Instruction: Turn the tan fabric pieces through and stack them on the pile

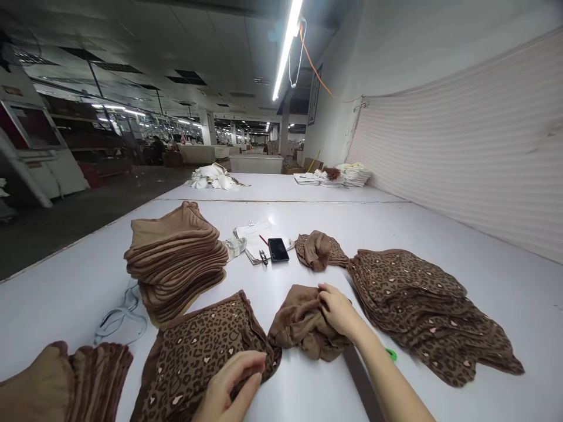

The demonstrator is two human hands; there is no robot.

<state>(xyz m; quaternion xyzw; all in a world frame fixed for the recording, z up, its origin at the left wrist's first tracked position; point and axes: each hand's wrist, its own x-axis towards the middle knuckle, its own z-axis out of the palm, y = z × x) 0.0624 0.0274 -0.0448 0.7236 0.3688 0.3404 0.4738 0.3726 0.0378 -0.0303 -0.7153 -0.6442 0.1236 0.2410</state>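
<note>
The right hand (338, 310) is closed on a crumpled brown cloth (299, 325) in the middle of the white table (440, 234). The left hand (233, 384) lies on the edge of a spotted cloth (197, 351) just beside it, fingers bent; I cannot tell if it grips. A brown stack (176, 258) sits to the left, a spotted pile (422, 305) to the right, a phone (278, 249) behind

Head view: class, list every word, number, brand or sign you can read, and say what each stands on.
No text here can be read.
Hanging sign, dark, high up: too blurred.
Papers: writing too small.
Phone: dark screen, no text.
Brown cloth gripped by the right hand: no label shows.
</note>
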